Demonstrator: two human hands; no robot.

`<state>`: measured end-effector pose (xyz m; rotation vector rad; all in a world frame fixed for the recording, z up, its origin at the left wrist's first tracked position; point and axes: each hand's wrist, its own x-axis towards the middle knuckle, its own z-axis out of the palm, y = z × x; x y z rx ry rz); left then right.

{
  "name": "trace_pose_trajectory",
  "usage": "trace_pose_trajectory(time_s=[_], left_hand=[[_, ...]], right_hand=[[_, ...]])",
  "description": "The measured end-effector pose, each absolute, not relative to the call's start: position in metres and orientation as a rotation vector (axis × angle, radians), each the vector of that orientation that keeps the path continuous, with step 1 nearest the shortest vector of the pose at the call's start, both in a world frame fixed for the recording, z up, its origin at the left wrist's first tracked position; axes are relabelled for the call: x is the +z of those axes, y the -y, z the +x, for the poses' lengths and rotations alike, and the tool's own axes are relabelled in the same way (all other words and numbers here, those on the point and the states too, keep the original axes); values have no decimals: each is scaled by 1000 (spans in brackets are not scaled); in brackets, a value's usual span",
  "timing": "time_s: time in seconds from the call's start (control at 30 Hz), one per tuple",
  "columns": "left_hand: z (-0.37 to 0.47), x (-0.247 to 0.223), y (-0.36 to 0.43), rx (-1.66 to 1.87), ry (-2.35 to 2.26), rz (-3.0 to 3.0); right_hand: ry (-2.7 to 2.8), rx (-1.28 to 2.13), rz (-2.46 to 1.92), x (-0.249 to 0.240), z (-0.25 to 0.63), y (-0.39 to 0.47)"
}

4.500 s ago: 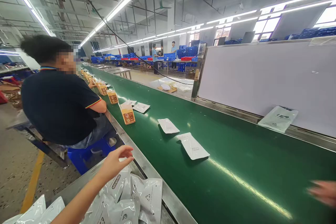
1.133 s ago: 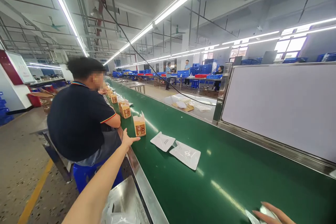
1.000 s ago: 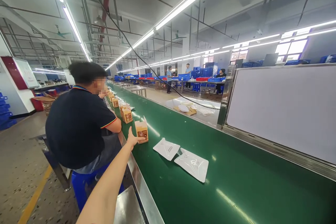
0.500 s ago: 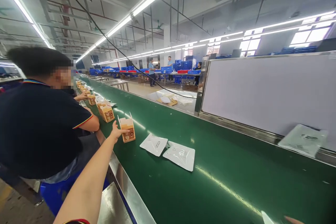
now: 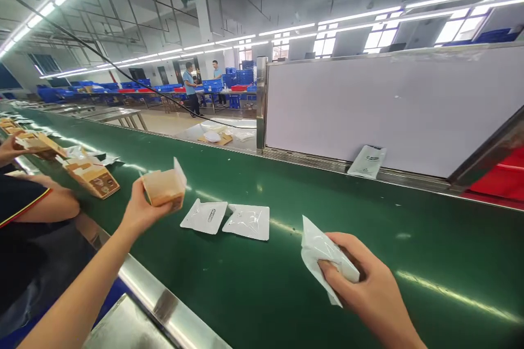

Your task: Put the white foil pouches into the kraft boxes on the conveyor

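Observation:
My left hand (image 5: 141, 210) grips a small brown cardboard box (image 5: 164, 186) whose flap stands up; it is tilted above the green conveyor belt (image 5: 245, 278). In my right hand (image 5: 364, 278) is a white pouch (image 5: 325, 253), bent between thumb and fingers. Two more white pouches lie flat on the belt between my hands, a left pouch (image 5: 207, 216) with dark print and a right pouch (image 5: 248, 222), touching or nearly so. What the box holds is hidden from me.
Further left stands another open brown box (image 5: 92, 174) beside a co-worker's arm (image 5: 45, 202). A pouch (image 5: 368, 161) leans against the white panel (image 5: 368, 103) across the belt. A metal rail (image 5: 164, 300) edges the near side.
The view has swung right. My left hand has gone from touching the standing box to gripping it tilted. My right hand has come into view with a pouch.

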<state>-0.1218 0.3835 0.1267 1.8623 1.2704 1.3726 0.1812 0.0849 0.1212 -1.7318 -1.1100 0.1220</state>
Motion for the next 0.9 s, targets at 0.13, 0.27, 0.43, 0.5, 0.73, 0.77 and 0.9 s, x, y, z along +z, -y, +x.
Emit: trace_pose_trajectory(time_s=[0.13, 0.27, 0.43, 0.5, 0.73, 0.77, 0.9], left_hand=[[-73, 124, -274, 1071, -1051, 2407], [-26, 118, -188, 1016, -998, 2493], [4, 122, -145, 1277, -1070, 2428], [12, 120, -139, 1373, -1026, 2486], [33, 106, -101, 1347, -695, 2715], [36, 105, -95, 1336, -707, 2679], [45, 105, -83, 1313, -827, 2518]], right_hand=[[1247, -427, -1507, 148, 163, -77], [1537, -762, -1215, 168, 156, -64], [1867, -819, -1194, 173, 166, -45], [2001, -782, -1197, 171, 174, -36], [2008, -304, -1425, 151, 188, -23], [1934, -343, -1444, 147, 188, -23], [1838, -406, -1368, 145, 187, -14]])
